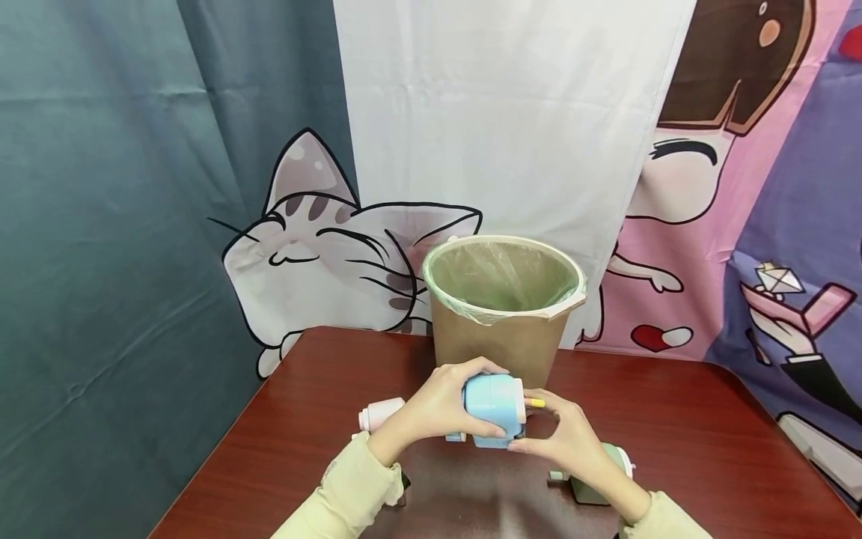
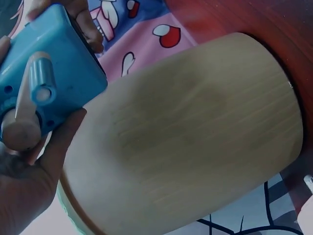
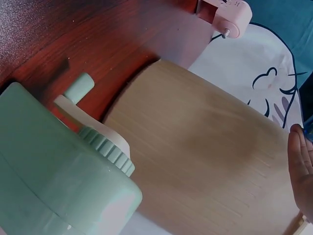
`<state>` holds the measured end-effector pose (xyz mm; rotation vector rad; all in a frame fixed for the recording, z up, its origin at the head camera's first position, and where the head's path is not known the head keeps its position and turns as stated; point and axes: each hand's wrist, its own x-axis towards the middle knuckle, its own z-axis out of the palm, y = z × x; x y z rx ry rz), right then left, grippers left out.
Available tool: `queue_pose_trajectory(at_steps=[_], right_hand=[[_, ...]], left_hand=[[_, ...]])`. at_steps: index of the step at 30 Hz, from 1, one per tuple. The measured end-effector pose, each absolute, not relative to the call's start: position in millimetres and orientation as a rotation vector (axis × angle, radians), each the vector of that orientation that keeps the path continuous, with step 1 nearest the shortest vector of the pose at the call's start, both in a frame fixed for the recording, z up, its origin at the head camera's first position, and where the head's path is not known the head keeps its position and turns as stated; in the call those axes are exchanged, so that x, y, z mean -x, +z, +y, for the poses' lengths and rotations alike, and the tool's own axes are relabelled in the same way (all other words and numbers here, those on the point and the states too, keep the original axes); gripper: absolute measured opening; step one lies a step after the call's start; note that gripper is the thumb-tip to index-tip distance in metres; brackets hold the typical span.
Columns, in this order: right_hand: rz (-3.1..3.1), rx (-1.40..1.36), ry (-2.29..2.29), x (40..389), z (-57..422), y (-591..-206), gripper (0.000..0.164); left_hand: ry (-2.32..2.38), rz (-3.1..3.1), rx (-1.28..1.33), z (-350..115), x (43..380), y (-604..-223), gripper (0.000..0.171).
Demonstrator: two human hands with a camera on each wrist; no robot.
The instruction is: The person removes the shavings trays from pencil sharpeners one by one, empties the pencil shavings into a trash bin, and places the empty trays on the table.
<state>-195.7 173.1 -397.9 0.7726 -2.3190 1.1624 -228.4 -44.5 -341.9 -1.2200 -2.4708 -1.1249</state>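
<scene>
A blue crank pencil sharpener (image 1: 494, 408) is held up over the table, in front of the bin. My left hand (image 1: 438, 400) grips its body from the left, thumb below and fingers over the top. My right hand (image 1: 566, 434) holds its pale front end between thumb and fingers. Beside the right fingertips shows a short yellow piece (image 1: 535, 403), too small to make out. In the left wrist view the sharpener's crank handle (image 2: 43, 81) faces the camera. Only part of a hand (image 3: 302, 171) enters the right wrist view at its right edge.
A tan bin (image 1: 501, 337) with a clear liner stands at the back of the reddish-brown table (image 1: 673, 419). A green crank sharpener (image 3: 63, 166) stands near my right forearm, a pink one (image 1: 381, 413) beyond my left forearm. A printed curtain (image 1: 512, 112) hangs behind.
</scene>
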Motion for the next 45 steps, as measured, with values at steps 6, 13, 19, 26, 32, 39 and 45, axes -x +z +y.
queue_pose_trajectory(at_steps=[6,13,19,26,32,39,45], right_hand=[[-2.336,-0.779,1.182,195,172,-398,0.054],[-2.359,-0.803,1.202,194,172,-399,0.054],[-2.362,-0.741,1.182,192,168,-401,0.055],[-2.342,-0.712,1.29,193,166,-403,0.055],[-2.38,-0.765,1.356,192,168,-405,0.059],[-2.305,-0.933,1.412,192,170,-414,0.053],[-2.275,-1.004,1.407,192,171,-418,0.052]], left_hand=[[-1.152,-2.474,1.294,-48,231,-340,0.062],[-1.198,-2.477,1.38,-52,237,-341,0.062],[-1.199,-2.493,1.328,-51,237,-344,0.061],[-1.096,-2.5,1.271,-48,236,-345,0.061],[-1.171,-2.535,1.307,-54,238,-348,0.062],[-1.269,-2.531,1.259,-59,236,-357,0.062],[-1.269,-2.521,1.235,-61,232,-359,0.063]])
